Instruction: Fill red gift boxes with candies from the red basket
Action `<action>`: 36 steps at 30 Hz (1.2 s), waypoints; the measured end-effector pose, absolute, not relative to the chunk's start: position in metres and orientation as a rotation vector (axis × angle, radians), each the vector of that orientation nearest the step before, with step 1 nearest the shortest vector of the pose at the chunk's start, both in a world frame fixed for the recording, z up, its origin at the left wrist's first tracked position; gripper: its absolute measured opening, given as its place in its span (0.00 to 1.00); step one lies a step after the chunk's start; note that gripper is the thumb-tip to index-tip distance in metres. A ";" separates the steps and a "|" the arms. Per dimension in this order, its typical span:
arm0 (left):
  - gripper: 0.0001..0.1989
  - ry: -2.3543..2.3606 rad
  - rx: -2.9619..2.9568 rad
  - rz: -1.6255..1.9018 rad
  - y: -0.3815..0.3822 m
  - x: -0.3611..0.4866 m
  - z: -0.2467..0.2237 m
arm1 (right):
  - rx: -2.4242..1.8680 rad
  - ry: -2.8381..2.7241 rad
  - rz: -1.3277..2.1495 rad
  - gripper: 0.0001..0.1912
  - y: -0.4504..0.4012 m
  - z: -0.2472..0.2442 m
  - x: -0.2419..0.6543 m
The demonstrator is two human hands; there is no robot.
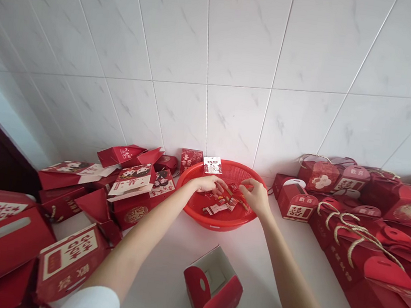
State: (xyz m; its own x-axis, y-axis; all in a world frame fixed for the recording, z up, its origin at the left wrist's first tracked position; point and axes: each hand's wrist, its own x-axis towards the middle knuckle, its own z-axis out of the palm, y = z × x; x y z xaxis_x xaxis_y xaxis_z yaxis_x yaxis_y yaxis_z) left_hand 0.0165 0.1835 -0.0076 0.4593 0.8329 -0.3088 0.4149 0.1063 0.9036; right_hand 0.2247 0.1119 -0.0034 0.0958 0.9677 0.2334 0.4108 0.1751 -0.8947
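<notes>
Reaching into the round red perforated plastic basket (198, 214), both your hands are over the small red-wrapped sweets (232, 203) at its bottom. Your left hand (209, 185) is loosely open, fingers spread above them; your right hand (254, 195) has its fingertips drawn together, though you cannot tell whether anything is pinched between them. The basket sits on the white desk (156, 263) near the tiled wall (233, 112), a white printed card (212, 165) at its far rim. Nearer you stands an open red cardboard box (213, 290) with a grey interior, empty. Red printed boxes (72, 257) lie jumbled on your left; red boxes with twisted cord handles (379, 235) crowd your right.
</notes>
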 end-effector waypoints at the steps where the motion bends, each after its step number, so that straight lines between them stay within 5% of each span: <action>1: 0.25 1.130 1.503 0.462 0.183 0.017 -0.006 | -1.384 -1.461 0.743 0.02 0.112 -0.004 0.225; 9: 0.25 0.920 1.491 0.841 0.177 0.057 0.027 | -1.116 -1.177 1.115 0.14 0.114 -0.003 0.223; 14: 0.20 0.829 1.520 0.908 0.167 0.092 0.037 | -0.797 -0.965 1.540 0.12 0.116 0.002 0.219; 19: 0.14 0.916 1.762 0.775 0.163 0.103 0.036 | -0.687 -0.843 1.613 0.10 0.121 0.000 0.220; 28: 0.23 1.108 2.024 0.694 0.186 0.084 0.044 | -0.673 -0.685 1.586 0.07 0.121 -0.001 0.220; 34: 0.06 1.436 2.050 0.306 0.201 0.050 0.012 | -0.672 -0.620 1.560 0.07 0.120 -0.002 0.217; 36: 0.07 1.526 2.028 0.150 0.202 0.042 0.003 | -0.672 -0.616 1.564 0.08 0.120 -0.002 0.216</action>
